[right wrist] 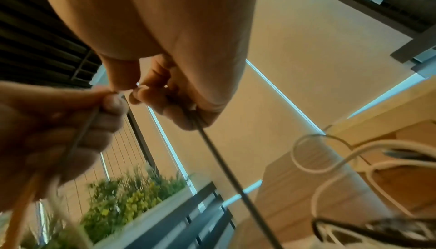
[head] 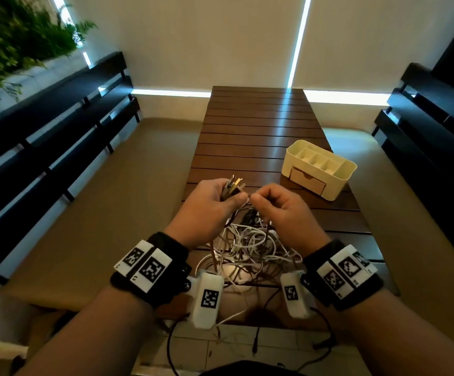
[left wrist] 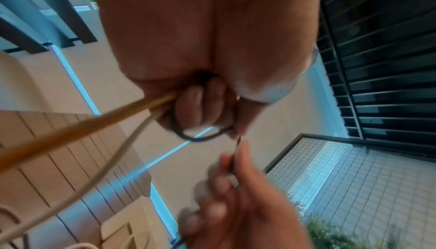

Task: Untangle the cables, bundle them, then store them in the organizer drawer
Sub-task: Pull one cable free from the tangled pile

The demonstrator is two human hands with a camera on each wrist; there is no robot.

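A tangle of white and dark cables (head: 250,248) lies on the wooden slatted table (head: 253,131) between my wrists. My left hand (head: 215,202) is raised above it and grips a bunch of cable ends (head: 234,185), plugs pointing up. In the left wrist view its fingers (left wrist: 198,107) curl round an orange, a white and a dark cable (left wrist: 200,137). My right hand (head: 269,202) is just right of it and pinches a thin dark cable (right wrist: 219,159) between thumb and fingers. The cream organizer (head: 319,168) with its small drawer (head: 307,180) shut stands at the right.
Dark slatted benches (head: 57,126) run along both sides of the table, with beige cushions below. Green plants (head: 17,36) fill the upper left. Some cables hang over the table's near edge toward the tiled floor (head: 220,348).
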